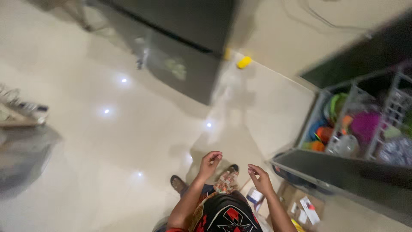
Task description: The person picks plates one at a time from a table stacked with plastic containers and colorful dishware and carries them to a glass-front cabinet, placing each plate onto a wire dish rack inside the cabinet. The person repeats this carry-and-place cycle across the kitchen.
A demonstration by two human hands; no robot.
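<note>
I look straight down at a glossy cream tiled floor (pixel 128 141). My left hand (pixel 210 162) hovers above my feet with its fingers curled loosely and nothing in it. A little to the right, my right hand (pixel 260 178) is also empty, fingers apart and bent. Both hands are raised in front of my body, apart from each other. The nearest thing to my right hand is the dark front panel of a pulled-out drawer (pixel 343 176). My sandalled feet (pixel 178 184) show below the hands.
The open wire-basket drawer (pixel 356 129) at the right holds several coloured plastic containers. A dark cabinet-like appliance (pixel 184 51) stands at the top centre, with a small yellow object (pixel 244 62) on the floor beside it. A cardboard box (pixel 300 204) lies near my feet. Clutter sits at the left edge (pixel 21 114).
</note>
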